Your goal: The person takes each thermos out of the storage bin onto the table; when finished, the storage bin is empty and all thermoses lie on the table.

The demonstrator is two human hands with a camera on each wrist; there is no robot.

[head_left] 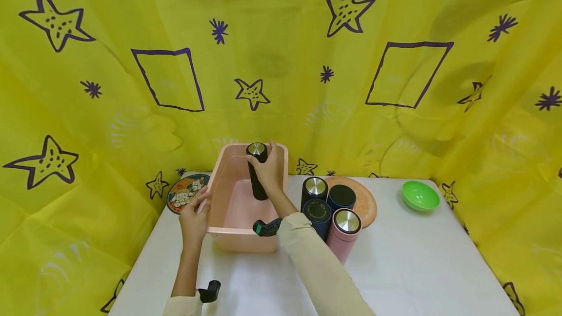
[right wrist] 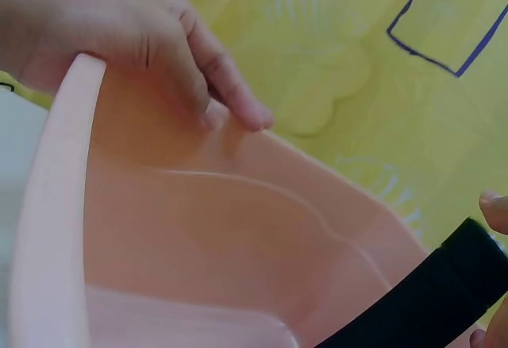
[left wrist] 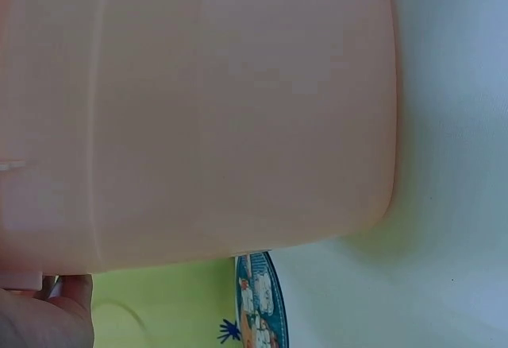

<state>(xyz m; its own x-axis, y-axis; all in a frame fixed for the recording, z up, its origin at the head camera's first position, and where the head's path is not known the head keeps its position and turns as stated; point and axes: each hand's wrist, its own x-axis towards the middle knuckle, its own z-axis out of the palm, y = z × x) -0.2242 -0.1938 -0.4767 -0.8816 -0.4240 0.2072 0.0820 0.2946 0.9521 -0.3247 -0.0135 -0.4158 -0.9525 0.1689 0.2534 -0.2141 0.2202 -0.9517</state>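
My right hand [head_left: 269, 167] grips a black flask [head_left: 259, 179] with a silver lid near its top, holding it upright inside a pink plastic tub [head_left: 221, 230]. Whether the flask's base touches the tub floor I cannot tell. My left hand [head_left: 194, 216] holds the tub's left rim, thumb and fingers about the edge; the right wrist view shows that hand [right wrist: 151, 46] at the rim too. To the right of the tub stand several flasks: a black one [head_left: 314, 187] with a silver lid, two dark blue ones [head_left: 318, 211], and a pink one [head_left: 343, 238].
Behind the flasks lies a round orange-brown board [head_left: 366, 204]. A green bowl [head_left: 420, 196] sits at the far right of the white table [head_left: 417, 262]. Left of the tub, a patterned plate [head_left: 177, 194] leans near the yellow curtain [head_left: 281, 62].
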